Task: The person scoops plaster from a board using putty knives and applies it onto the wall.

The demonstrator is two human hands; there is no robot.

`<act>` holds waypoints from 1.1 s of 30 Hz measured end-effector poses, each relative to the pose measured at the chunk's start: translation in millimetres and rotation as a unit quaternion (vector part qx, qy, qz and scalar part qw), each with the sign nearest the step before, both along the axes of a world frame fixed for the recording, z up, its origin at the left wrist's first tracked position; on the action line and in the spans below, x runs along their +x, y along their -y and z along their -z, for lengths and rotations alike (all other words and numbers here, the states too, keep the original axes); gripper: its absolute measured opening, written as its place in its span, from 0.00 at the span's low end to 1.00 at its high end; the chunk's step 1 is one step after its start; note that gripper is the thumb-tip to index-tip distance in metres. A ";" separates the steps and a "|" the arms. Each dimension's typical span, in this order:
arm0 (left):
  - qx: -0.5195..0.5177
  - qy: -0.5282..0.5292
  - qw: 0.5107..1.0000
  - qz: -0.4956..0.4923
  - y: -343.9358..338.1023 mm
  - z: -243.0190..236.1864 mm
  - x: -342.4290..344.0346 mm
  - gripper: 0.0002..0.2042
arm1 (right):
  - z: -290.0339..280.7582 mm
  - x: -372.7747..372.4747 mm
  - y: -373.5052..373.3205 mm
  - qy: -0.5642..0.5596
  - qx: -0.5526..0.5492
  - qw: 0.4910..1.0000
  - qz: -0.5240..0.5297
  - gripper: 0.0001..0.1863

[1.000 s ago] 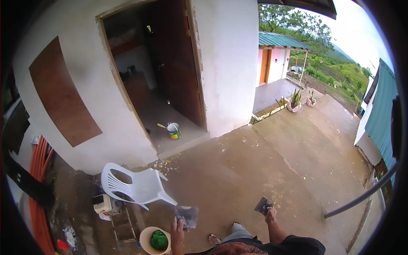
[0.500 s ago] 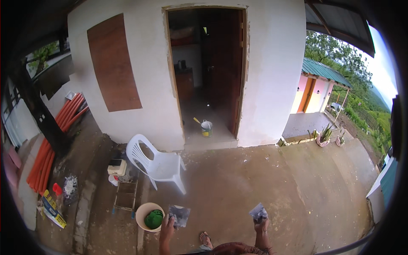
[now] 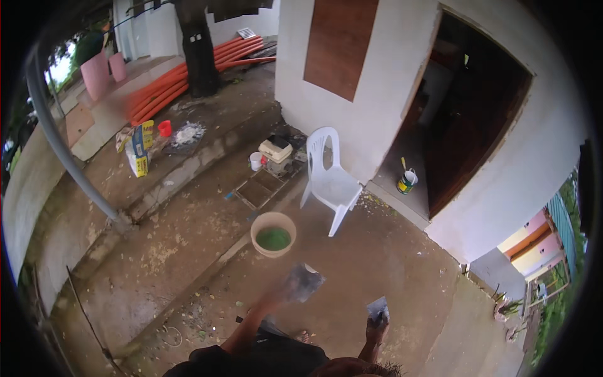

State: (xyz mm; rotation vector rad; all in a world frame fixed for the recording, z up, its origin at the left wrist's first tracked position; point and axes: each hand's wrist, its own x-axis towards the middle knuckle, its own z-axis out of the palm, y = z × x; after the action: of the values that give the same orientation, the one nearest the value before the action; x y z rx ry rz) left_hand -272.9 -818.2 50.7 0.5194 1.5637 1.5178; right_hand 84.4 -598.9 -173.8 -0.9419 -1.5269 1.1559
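My left hand [image 3: 277,294], blurred by motion, holds a grey square flat blade [image 3: 306,283] low in view, just beyond my body. My right hand [image 3: 377,330] grips a smaller grey scraper blade [image 3: 377,307], held upright to the right of it. Beyond my left hand stands a cream bucket [image 3: 256,232] with something green inside. A white plastic chair [image 3: 336,182] is behind the bucket, beside the doorway.
A doorstep [image 3: 392,201] holds a paint can [image 3: 407,183]. Left of the chair are a small engine machine [image 3: 276,151] and metal frame [image 3: 257,188]. Orange pipes [image 3: 163,88], a sack [image 3: 139,151], a red cup [image 3: 164,128] and a grey post [image 3: 75,157] lie or stand further left.
The view has swung left, bringing the pipes, sack and post further in and pushing the doorway rightward. Both hands still hold their blades; my left hand is now blurred near the bucket.
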 end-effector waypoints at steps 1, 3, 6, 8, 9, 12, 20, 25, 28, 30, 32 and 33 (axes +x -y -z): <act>0.020 0.037 0.999 0.006 5.2 5.8 -13.0 0.26 | 11.1 -8.1 1.0 -0.064 -0.077 0.995 0.006 0.27; 0.028 -0.116 0.993 -0.013 30.7 2.5 -36.1 0.24 | 20.8 -38.3 4.9 -0.144 -0.197 0.970 -0.001 0.29; 0.038 -0.071 0.995 -0.052 94.7 1.1 -81.1 0.23 | -13.4 -121.9 54.1 0.136 0.181 0.974 -0.019 0.13; 0.072 -0.064 0.989 -0.112 141.9 4.4 -111.1 0.23 | -25.9 -187.5 59.9 -0.036 -0.155 0.985 -0.064 0.13; 0.112 -0.064 0.981 -0.145 165.4 5.1 -129.3 0.23 | -29.7 -223.8 67.6 -0.191 -0.475 0.856 -0.070 0.13; 0.026 -0.092 0.958 -0.271 232.4 0.7 -171.7 0.24 | -29.3 -304.4 105.6 -0.104 -0.482 0.864 -0.104 0.14; -0.058 -0.152 0.916 -0.366 336.5 -14.9 -315.2 0.19 | 27.8 -362.3 145.0 0.022 -0.475 0.865 -0.162 0.16; -0.001 -0.102 0.936 -0.337 309.1 -16.7 -391.4 0.18 | 48.3 -384.5 149.3 0.102 -0.430 0.897 -0.008 0.16; -0.002 -0.097 0.943 -0.318 265.3 -13.0 -437.1 0.16 | 56.4 -409.2 151.2 0.076 -0.450 0.890 0.023 0.15; 0.005 -0.068 0.955 -0.288 232.7 -10.8 -471.5 0.16 | 69.6 -425.7 147.3 0.058 -0.470 0.879 0.053 0.15; -0.009 -0.083 0.963 -0.255 199.0 -7.9 -502.8 0.16 | 90.6 -429.4 137.7 0.173 -0.408 0.895 0.050 0.14; -0.023 -0.088 0.962 -0.257 192.3 -5.6 -515.9 0.16 | 90.5 -452.1 142.4 0.173 -0.420 0.890 0.043 0.14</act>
State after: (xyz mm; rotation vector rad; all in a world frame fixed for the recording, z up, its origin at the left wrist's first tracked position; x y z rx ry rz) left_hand -788.8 -1010.4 56.3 0.2313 1.9740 1.8510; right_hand -367.6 -741.3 -264.2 -1.8555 -1.2019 1.6890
